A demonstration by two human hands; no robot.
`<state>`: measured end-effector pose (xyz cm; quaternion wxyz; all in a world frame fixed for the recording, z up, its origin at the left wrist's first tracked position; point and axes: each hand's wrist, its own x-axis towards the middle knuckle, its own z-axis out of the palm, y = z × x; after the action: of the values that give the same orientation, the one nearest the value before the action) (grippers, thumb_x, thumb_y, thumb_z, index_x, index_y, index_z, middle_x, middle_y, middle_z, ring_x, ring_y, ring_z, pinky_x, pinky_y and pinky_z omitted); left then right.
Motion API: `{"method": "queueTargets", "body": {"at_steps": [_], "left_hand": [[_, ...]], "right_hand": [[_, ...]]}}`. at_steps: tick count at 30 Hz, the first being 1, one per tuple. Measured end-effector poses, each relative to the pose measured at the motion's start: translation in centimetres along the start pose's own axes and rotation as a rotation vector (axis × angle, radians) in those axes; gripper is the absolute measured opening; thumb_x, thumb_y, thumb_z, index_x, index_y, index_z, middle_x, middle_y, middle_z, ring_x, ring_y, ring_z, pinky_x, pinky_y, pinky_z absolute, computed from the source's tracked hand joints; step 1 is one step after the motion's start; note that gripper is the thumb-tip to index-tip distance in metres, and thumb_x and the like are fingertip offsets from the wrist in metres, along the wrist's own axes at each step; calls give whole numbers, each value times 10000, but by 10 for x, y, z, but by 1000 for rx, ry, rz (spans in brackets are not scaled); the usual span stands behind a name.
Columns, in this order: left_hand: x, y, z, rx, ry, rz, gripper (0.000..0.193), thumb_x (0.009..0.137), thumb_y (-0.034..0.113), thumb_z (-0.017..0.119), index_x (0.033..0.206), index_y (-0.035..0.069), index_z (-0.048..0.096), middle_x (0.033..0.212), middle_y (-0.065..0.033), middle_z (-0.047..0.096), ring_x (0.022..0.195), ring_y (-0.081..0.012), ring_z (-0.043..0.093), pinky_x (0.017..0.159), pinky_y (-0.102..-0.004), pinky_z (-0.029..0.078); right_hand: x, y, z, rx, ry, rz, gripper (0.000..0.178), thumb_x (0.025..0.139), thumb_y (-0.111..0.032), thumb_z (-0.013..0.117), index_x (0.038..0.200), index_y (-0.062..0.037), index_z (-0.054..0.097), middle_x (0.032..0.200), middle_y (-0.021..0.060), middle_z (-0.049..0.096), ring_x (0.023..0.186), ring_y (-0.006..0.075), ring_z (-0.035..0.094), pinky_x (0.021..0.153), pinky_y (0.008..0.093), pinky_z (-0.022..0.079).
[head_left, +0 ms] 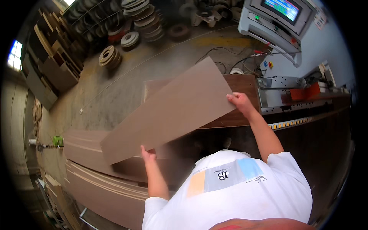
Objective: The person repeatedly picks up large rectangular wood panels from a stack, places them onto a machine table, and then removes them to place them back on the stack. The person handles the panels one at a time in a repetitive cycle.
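Observation:
A long flat brown board [168,111] is held up in front of me, slanting from lower left to upper right. My left hand [148,154] grips its near long edge, thumb on top and the fingers mostly hidden below. At the right end, my right hand [240,102] is closed on the edge near the corner, thumb on the upper face. Beneath the board's right part lies a dark brown wooden surface [245,86]. The board's left end hangs over stacks of similar brown panels [115,205].
A grey machine with a lit screen [281,9] stands at the right, with a strip of yellow pieces [291,124] along its front. Coiled edge rolls [109,56] and stacked reels [147,21] sit on the far floor. Cables [218,53] lie behind the board. Panels [57,73] lean at far left.

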<state>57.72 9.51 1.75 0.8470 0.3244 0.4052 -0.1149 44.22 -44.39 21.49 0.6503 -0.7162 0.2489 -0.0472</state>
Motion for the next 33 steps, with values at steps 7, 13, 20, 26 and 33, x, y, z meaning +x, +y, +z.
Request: {"method": "queueTargets", "body": {"at_steps": [7,13,20,26,33], "left_hand": [[7,41,-16,261,-22,14,346,1025,390,514,1184,94,596,1123,-70,673,991,-238,659,821,-379,582],[-22,-19,-3,426,-155,-106,360,1029,409,488,1188,105,596,1180,-73,654,1077,-250,621,929,-423,528],[-89,-174,32,458,-464,-569,412,1023,378,493,1282,61,546,1245,-133,610,1150,-293,573,1011,-463,460],[-191,-233,97,1239,-574,-457,420,1013,412,495,1255,74,556,1305,-183,575,1200,-351,557,1064,-503,421],[-94,-149,61,780,-501,-422,374,1017,458,495,1162,132,606,1073,-79,659,997,-233,612,846,-396,501]], "right_hand": [[-84,116,-16,-155,16,232,395,947,-372,654,1015,14,709,886,30,684,833,83,581,761,276,480],[-168,214,-73,-108,343,446,454,854,-468,738,717,-46,639,683,7,614,614,102,533,572,293,446],[-244,245,-162,799,1188,439,484,846,-524,739,1054,-104,622,913,10,698,701,81,651,565,230,489],[-247,243,-149,497,773,605,534,879,-590,651,916,-57,667,751,38,701,573,88,631,517,234,478],[-208,251,-129,283,690,483,499,952,-480,588,747,-30,649,617,50,646,486,106,557,504,264,461]]}}
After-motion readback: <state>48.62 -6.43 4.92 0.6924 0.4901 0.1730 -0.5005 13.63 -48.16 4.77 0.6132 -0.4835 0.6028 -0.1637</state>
